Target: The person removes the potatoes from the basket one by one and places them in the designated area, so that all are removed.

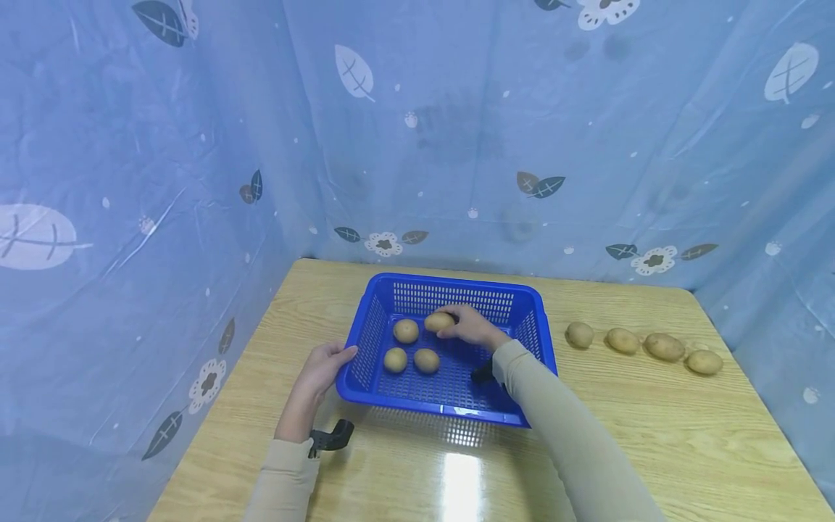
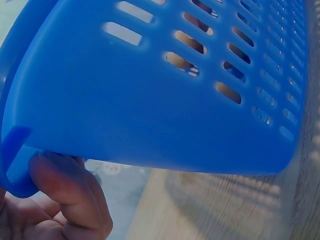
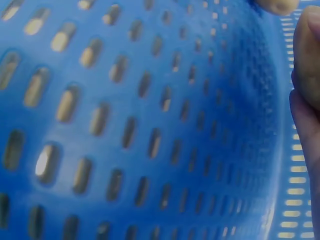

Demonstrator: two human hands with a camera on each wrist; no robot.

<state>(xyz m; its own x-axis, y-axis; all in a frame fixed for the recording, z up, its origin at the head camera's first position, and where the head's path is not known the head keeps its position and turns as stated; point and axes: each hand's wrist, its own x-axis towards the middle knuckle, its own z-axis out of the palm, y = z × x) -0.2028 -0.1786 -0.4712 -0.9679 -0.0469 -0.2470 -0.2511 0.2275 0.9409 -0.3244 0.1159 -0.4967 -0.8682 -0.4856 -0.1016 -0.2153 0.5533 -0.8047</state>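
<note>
A blue slotted basket (image 1: 457, 281) stands on the wooden table (image 1: 639, 435). Three potatoes (image 1: 406, 330) lie loose on its floor. My right hand (image 1: 457, 328) reaches into the basket, its fingers curled over a fourth potato (image 1: 435, 321) near the back. My left hand (image 1: 339, 359) grips the basket's left front rim. In the left wrist view the fingers (image 2: 65, 190) curl under the basket's (image 2: 175, 110) edge. The right wrist view shows the basket's inside wall (image 3: 150, 125), my fingers (image 3: 307, 65) and a sliver of potato (image 3: 277, 5).
Several more potatoes (image 1: 622, 340) lie in a row on the table to the right of the basket. A blue leaf-print sheet (image 1: 457, 145) walls in the back and both sides. Glare sits on the table's front.
</note>
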